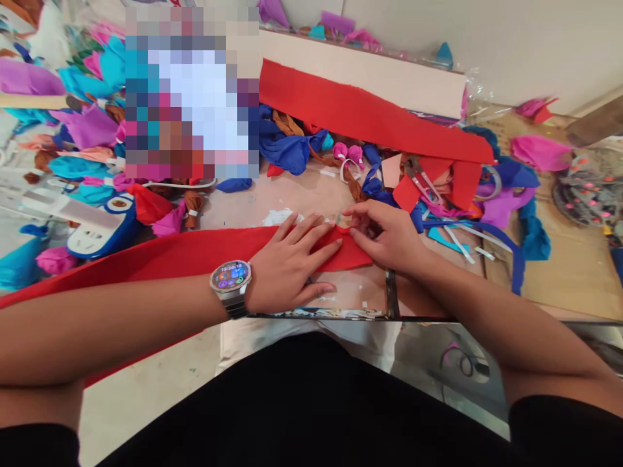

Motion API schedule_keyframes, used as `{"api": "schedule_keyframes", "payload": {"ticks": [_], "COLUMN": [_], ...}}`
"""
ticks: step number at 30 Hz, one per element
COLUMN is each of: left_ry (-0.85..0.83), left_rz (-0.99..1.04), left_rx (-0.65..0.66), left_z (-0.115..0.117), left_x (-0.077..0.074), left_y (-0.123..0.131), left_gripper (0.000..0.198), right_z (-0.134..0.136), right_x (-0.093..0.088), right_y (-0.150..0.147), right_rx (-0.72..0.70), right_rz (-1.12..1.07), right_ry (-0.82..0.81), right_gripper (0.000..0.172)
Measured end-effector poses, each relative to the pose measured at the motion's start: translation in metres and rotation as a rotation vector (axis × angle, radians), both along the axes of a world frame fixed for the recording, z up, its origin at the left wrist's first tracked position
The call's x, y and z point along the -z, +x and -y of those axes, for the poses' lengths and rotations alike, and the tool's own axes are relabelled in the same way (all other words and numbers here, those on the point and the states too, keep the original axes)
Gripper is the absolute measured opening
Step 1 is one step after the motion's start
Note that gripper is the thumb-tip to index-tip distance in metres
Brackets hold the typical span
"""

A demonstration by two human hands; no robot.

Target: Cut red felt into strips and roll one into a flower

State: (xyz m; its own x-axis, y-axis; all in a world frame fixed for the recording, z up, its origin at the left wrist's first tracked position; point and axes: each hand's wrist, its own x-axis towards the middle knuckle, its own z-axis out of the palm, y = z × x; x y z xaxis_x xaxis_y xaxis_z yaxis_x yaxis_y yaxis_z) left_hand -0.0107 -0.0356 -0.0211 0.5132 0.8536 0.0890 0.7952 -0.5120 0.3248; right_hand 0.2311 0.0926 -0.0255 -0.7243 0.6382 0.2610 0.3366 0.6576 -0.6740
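Observation:
A long red fabric strip runs from the lower left across the work board to its right end under my hands. My left hand, with a wristwatch on the wrist, lies flat on that end, fingers stretched out and pressing it down. My right hand pinches the strip's end corner between thumb and fingers, just right of my left fingertips.
A second red strip lies along a white board at the back. Scissors rest right of centre among blue, pink and purple fabric scraps. A white and blue power strip sits at left. Piles of coloured cloth fill the left side.

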Motion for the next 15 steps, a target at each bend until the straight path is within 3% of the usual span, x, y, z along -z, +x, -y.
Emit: {"api": "schedule_keyframes", "payload": {"ticks": [8,13,15], "left_ry": [0.001,0.02,0.022], "left_rz": [0.0,0.01,0.009], "left_rx": [0.023,0.014,0.013], "left_z": [-0.0014,-0.0015,-0.0013], "left_x": [-0.0013,-0.0029,-0.0033], "left_y": [0.0003,-0.0003,-0.0007], "left_gripper": [0.072,0.069,0.067], "right_z": [0.0033,0.0045,0.0064], "right_x": [-0.0007,-0.0043,-0.0058], "right_y": [-0.0019,-0.0021,-0.0026], "right_rx": [0.141,0.138,0.123], "right_rz": [-0.019,0.005,0.024], "right_ry": [-0.06,-0.032,-0.025], "right_gripper": [0.027,0.007,0.007]}}
